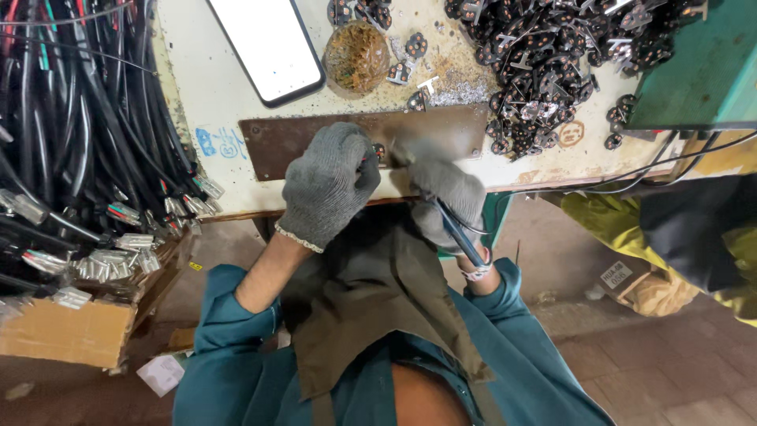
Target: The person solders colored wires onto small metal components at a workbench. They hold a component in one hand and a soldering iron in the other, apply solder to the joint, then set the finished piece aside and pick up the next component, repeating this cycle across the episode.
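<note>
Both my hands wear grey knit gloves and meet over a brown metal plate (300, 143) fixed to the front of the workbench. My left hand (327, 185) is closed around a small black round part (380, 150) that peeks out by its fingers. My right hand (445, 197) grips a blue-handled tool (461, 234) like a pen, its tip hidden near the small part. The right hand is slightly blurred.
A phone (266, 43) with a white screen lies on the bench (213, 95). Beside it stands a round tin of brown paste (357, 55). A heap of black plug parts (552, 55) fills the right. Bundled black cables (71, 142) with bare terminals hang at left above a cardboard box (63, 331).
</note>
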Demonstrator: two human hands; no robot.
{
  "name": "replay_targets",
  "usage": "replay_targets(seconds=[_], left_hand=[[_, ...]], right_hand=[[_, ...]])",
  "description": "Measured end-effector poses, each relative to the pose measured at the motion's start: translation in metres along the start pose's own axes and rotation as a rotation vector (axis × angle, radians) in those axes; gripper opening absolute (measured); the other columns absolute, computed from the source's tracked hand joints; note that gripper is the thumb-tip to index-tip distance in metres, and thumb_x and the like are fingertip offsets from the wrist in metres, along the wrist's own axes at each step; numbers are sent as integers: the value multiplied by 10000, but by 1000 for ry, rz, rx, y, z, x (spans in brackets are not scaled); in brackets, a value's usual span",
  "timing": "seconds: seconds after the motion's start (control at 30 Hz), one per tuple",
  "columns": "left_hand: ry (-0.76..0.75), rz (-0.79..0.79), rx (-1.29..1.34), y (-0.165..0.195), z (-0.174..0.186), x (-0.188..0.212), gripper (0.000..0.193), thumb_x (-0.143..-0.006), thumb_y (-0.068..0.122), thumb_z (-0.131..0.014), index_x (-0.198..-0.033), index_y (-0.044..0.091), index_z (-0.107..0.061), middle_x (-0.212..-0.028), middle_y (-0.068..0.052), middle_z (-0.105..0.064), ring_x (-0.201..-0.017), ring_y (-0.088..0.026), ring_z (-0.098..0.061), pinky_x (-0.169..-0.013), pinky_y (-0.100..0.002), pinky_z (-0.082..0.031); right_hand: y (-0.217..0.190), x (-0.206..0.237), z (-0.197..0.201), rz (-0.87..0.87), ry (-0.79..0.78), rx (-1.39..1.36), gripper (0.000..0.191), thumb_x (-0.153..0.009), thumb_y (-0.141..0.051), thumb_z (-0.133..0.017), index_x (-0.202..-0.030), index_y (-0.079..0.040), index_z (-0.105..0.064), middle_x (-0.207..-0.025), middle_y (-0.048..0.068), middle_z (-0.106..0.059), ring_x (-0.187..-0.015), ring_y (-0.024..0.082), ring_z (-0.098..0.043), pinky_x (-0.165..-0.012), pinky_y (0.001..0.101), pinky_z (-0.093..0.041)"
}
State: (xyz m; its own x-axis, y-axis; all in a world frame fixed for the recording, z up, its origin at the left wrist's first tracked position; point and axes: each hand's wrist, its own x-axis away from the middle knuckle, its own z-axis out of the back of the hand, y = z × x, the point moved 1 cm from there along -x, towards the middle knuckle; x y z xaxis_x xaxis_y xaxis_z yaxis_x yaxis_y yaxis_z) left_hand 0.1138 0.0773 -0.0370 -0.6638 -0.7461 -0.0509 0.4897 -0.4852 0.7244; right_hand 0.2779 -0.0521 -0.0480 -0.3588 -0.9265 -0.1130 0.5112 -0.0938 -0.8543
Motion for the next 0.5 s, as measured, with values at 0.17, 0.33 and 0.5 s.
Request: replay_targets(seconds=[0.17, 0.33, 0.5], left_hand=[[-13, 19, -13, 1, -2, 2, 184, -850, 92, -759, -990, 72, -643, -1043, -109, -662, -928, -319, -680, -715, -413, -571], [-13, 19, 21, 2, -1, 3, 205, -868, 117, -773, -1012, 74, -633, -1072, -112, -667, -937, -313, -685, -741, -395, -583], [33, 51, 38, 8, -1, 4, 203, -918, 105, -778, -1001, 78, -595, -1099, -86, -665, -966, -319, -669, -768, -429, -560]], right_hand=[[3, 14, -1, 114, -24, 78, 284, -855, -130, -837, -1075, -103, -659, -905, 90, -707, -791, 303, -724, -702, 384, -571], [5, 10, -1, 155, -67, 80, 222, -840, -102, -811, -1022, -102, -683, -823, 85, -701, -730, 304, -712, -659, 389, -559], [-1, 1, 1, 254, -170, 110, 245, -797, -96, -813, -1001, -103, -677, -809, 88, -707, -696, 309, -705, -621, 397, -546]])
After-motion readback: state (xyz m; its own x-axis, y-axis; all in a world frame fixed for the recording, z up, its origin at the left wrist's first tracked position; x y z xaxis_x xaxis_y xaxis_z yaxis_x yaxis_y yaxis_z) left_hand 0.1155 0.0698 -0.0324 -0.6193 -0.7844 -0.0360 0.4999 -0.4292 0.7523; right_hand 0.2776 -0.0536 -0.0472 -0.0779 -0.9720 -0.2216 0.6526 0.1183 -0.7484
